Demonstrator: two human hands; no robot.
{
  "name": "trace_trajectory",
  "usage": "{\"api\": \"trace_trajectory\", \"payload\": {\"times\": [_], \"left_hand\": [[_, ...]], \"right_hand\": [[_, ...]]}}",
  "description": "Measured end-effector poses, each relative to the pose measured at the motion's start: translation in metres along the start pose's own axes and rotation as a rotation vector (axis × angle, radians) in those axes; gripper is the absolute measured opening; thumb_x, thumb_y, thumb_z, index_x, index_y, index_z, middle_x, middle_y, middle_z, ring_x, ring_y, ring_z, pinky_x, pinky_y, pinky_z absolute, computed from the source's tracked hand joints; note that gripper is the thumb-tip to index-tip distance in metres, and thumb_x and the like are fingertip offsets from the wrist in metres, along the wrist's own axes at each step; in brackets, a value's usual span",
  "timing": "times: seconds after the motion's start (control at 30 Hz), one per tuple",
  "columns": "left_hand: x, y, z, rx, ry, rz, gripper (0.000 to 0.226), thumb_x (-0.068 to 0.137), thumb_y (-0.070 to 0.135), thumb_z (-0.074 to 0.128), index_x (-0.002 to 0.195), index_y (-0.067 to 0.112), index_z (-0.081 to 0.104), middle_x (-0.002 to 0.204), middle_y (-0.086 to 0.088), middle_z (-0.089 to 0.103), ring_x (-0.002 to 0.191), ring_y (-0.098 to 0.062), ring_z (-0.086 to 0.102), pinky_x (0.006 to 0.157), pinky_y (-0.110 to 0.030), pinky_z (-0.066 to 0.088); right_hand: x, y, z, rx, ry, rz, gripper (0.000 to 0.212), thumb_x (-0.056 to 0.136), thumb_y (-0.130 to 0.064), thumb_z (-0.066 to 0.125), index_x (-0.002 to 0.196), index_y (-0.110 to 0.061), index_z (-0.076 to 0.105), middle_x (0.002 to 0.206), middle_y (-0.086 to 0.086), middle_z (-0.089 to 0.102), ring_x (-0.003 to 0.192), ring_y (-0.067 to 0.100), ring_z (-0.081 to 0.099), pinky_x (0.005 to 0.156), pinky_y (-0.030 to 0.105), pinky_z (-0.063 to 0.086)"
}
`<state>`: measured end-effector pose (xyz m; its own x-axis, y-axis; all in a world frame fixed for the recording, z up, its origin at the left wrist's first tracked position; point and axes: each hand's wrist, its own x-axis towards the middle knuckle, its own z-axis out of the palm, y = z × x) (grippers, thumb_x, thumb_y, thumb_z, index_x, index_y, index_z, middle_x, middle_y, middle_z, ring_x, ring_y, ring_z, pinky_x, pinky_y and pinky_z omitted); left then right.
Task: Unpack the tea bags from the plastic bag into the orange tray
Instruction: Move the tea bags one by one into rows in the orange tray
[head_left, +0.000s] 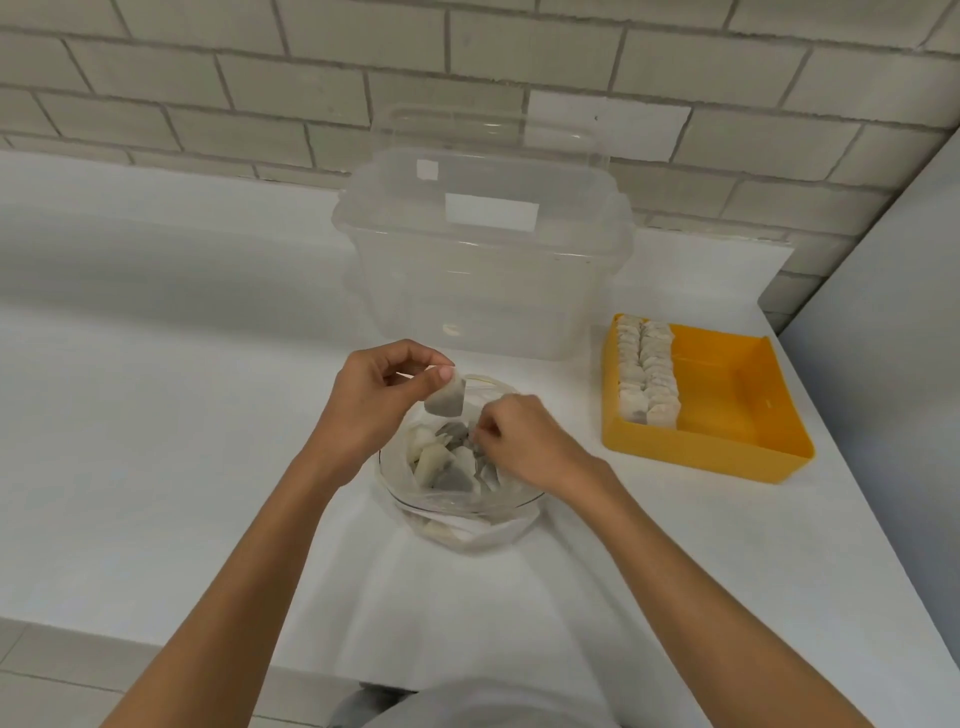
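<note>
Right now we are pinching 1 tea bag by its top corner between the thumb and fingertips of our left hand. It is hanging just above the mouth of the plastic bag, which is sitting on the white counter directly in front of us. Our right hand is dipping into that bag with its fingers curled down among the loose tea bags; the fingertips are hidden, so we cannot tell whether they are gripping one or only the film. We are judging each sachet as nearly weightless, soft and easily crumpled. Its thin paper could tear if we are squeezing the filled belly, so we are favouring a light pinch at the flat sealed edge or a corner. The plastic bag is looking limp and slippery, so we are expecting it to need a steadying hand while bags are coming out. Off to our right, well apart from the bag, the orange tray is holding 2 rows of tea bags standing on edge along its left side, with room beside them. A clear lidded tub is standing behind the bag.
</note>
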<state>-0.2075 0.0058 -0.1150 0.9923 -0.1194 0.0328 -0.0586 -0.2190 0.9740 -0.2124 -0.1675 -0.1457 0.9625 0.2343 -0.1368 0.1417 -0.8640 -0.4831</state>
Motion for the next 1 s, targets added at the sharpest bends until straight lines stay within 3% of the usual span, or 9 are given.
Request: {"api": "trace_trajectory", "payload": {"times": [0.07, 0.2, 0.3, 0.43, 0.63, 0.7, 0.8, 0.87, 1.0], "left_hand": [[0.000, -0.001, 0.001, 0.007, 0.002, 0.013, 0.002, 0.083, 0.026, 0.072, 0.083, 0.024, 0.074, 0.083, 0.002, 0.072, 0.076, -0.015, 0.059, 0.077, -0.031, 0.046], [0.001, -0.001, 0.003, 0.028, -0.007, 0.019, 0.001, 0.083, 0.026, 0.073, 0.082, 0.025, 0.074, 0.086, 0.002, 0.073, 0.079, -0.033, 0.060, 0.080, -0.040, 0.048], [0.002, 0.000, 0.003, 0.039, -0.009, 0.020, 0.002, 0.083, 0.027, 0.073, 0.082, 0.026, 0.074, 0.086, 0.001, 0.073, 0.078, -0.031, 0.059, 0.079, -0.039, 0.048], [0.007, 0.005, 0.000, 0.041, -0.007, 0.024, 0.003, 0.083, 0.029, 0.073, 0.082, 0.027, 0.074, 0.086, 0.000, 0.072, 0.075, -0.021, 0.057, 0.076, -0.034, 0.046], [0.017, 0.018, 0.004, 0.055, -0.029, 0.071, 0.002, 0.083, 0.027, 0.074, 0.083, 0.025, 0.074, 0.089, -0.003, 0.072, 0.079, -0.032, 0.059, 0.082, -0.042, 0.050], [0.020, 0.021, 0.007, 0.062, -0.041, 0.087, 0.002, 0.083, 0.027, 0.074, 0.083, 0.025, 0.074, 0.089, -0.004, 0.072, 0.079, -0.034, 0.059, 0.081, -0.041, 0.050], [0.024, 0.027, 0.015, 0.051, -0.063, 0.113, 0.003, 0.082, 0.025, 0.074, 0.084, 0.023, 0.074, 0.085, -0.006, 0.071, 0.073, -0.024, 0.057, 0.077, -0.036, 0.048], [0.027, 0.030, 0.022, 0.050, -0.084, 0.132, 0.005, 0.082, 0.024, 0.074, 0.086, 0.021, 0.075, 0.085, -0.007, 0.071, 0.074, -0.029, 0.059, 0.079, -0.040, 0.050], [0.031, 0.039, 0.043, 0.064, -0.152, 0.162, 0.006, 0.083, 0.024, 0.073, 0.087, 0.019, 0.075, 0.085, -0.003, 0.071, 0.078, -0.027, 0.061, 0.080, -0.036, 0.051]], "right_hand": [[0.000, -0.001, 0.014, -0.088, -0.033, 0.031, 0.032, 0.090, -0.022, 0.053, 0.062, -0.009, 0.050, 0.080, 0.011, 0.052, 0.082, 0.027, 0.048, 0.066, 0.033, 0.034], [0.002, -0.005, 0.018, -0.099, -0.041, -0.004, 0.018, 0.086, -0.024, 0.060, 0.086, -0.008, 0.068, 0.102, 0.011, 0.052, 0.097, 0.027, 0.045, 0.079, 0.036, 0.043], [0.001, -0.002, 0.004, 0.119, 0.033, -0.018, 0.009, 0.081, -0.016, 0.067, 0.085, -0.008, 0.070, 0.090, 0.004, 0.065, 0.084, 0.019, 0.059, 0.074, 0.029, 0.049], [0.000, 0.005, -0.026, 0.264, 0.075, -0.009, 0.003, 0.082, -0.016, 0.071, 0.083, -0.014, 0.071, 0.075, -0.005, 0.065, 0.069, 0.004, 0.056, 0.063, 0.008, 0.040], [-0.004, 0.010, -0.058, 0.307, 0.108, -0.030, 0.006, 0.084, -0.018, 0.071, 0.086, -0.013, 0.073, 0.066, 0.000, 0.067, 0.056, 0.007, 0.062, 0.060, 0.009, 0.045], [-0.004, 0.013, -0.066, 0.322, 0.122, -0.034, 0.005, 0.084, -0.018, 0.071, 0.086, -0.014, 0.073, 0.065, 0.002, 0.068, 0.055, 0.007, 0.062, 0.061, 0.013, 0.045], [-0.006, 0.017, -0.079, 0.331, 0.148, -0.023, 0.011, 0.084, -0.015, 0.070, 0.094, -0.021, 0.069, 0.065, 0.007, 0.070, 0.056, 0.008, 0.064, 0.059, 0.022, 0.049], [-0.011, 0.018, -0.090, 0.342, 0.168, -0.009, 0.011, 0.085, -0.011, 0.067, 0.093, -0.019, 0.070, 0.067, 0.012, 0.070, 0.058, 0.013, 0.067, 0.060, 0.026, 0.053], [-0.025, 0.032, -0.117, 0.385, 0.196, 0.063, 0.012, 0.086, -0.007, 0.065, 0.091, -0.012, 0.074, 0.075, 0.007, 0.073, 0.068, 0.012, 0.071, 0.066, 0.018, 0.055]]}}
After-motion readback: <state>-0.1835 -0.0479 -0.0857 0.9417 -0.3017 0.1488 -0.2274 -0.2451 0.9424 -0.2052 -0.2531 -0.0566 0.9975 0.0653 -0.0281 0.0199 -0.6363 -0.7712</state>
